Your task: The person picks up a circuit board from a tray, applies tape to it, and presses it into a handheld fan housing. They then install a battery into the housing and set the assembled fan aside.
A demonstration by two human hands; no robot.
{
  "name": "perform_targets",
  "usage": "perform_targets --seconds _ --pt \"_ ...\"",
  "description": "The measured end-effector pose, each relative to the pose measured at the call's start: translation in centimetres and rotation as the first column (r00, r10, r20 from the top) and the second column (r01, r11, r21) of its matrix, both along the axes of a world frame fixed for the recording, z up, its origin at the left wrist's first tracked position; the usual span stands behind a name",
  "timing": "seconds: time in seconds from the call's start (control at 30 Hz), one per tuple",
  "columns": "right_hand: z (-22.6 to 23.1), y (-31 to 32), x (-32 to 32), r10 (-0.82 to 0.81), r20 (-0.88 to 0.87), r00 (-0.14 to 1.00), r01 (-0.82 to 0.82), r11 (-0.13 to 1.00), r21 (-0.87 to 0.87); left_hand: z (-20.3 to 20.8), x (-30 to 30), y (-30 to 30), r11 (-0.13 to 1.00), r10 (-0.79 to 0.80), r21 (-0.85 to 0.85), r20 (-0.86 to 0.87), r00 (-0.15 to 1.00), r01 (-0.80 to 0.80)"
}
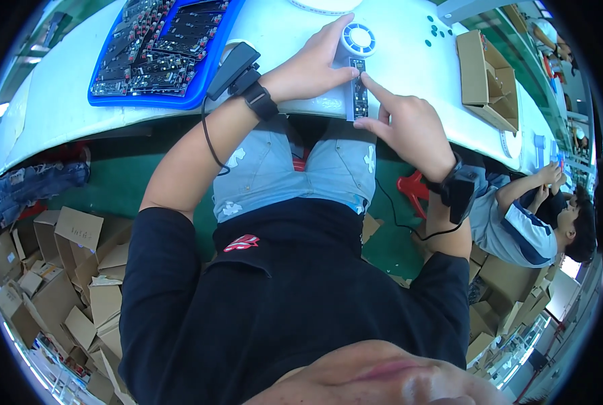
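Note:
On the table's near edge lies a small white handheld fan with a round head and blue vents. Its straight handle points toward me and carries a narrow black circuit board. My left hand closes on the fan from the left, fingers along its head and thumb at the top of the board. From the right, my right hand pinches the handle: the index fingertip touches the board's upper edge, and the thumb sits by its lower end. Both wrists wear a black strapped device with a cable.
At the left a blue tray holds many black circuit boards. An open cardboard box with dividers stands at the right, near several small green discs. Another person sits to the right. Cardboard boxes pile up on the floor.

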State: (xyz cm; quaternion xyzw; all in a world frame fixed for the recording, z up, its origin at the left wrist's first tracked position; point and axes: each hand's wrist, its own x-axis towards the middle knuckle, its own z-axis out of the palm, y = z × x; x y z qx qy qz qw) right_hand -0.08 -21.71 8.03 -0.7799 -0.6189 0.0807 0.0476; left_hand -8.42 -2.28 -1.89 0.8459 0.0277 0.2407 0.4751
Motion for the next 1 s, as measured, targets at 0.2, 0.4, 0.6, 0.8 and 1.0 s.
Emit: perform_targets --seconds 0.2,0.4,0.6,0.8,1.0 --pt "0.1 0.4 1.3 0.066 0.046 0.997 -0.067 0.997 0.033 0.6 0.4 -0.1 1.0 -0.012 -0.028 -0.032 0.999 0.011" --pt "-0.3 0.7 1.6 0.129 0.079 0.988 -0.139 0.98 0.143 1.1 1.8 -1.0 0.969 0.189 -0.223 0.407 0.894 -0.104" --pt "-3.0 1.8 -2.5 -0.139 0.031 0.99 0.127 0.96 0.248 1.3 0.4 0.4 0.994 -0.042 -0.099 0.018 0.999 0.044" --pt "-0.4 2.0 1.2 -0.392 -0.505 0.769 0.491 0.868 0.074 0.8 -1.6 0.5 0.992 0.057 -0.116 0.024 0.998 -0.054" --pt "-0.4 9.2 16.3 -0.387 -0.484 0.785 0.587 0.716 0.378 3.2 -1.9 -0.9 0.972 0.036 0.235 -0.158 0.987 0.002"
